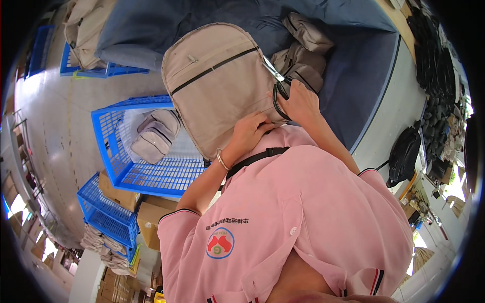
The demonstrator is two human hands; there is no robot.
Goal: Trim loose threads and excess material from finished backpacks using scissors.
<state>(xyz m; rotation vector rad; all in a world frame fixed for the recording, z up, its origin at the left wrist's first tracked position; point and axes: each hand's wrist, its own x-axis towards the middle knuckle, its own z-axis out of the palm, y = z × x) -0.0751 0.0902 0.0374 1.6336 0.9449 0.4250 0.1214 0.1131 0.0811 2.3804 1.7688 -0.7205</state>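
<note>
I hold a beige backpack (217, 83) up in front of my chest, its black zip line running across the front. My left hand (248, 132) grips its lower edge, a bracelet on the wrist. My right hand (299, 102) is closed on the black strap and metal zip pull at the bag's right side. Behind the bag lies a blue padded table (353, 76) with more beige bags (303, 50) on it.
A blue plastic crate (108, 146) on my left holds one beige backpack (154, 134). More blue crates (103, 214) and cardboard boxes (149, 217) stand lower left. Black bags (404, 154) hang and pile along the right side. More beige bags (88, 30) fill a crate at upper left.
</note>
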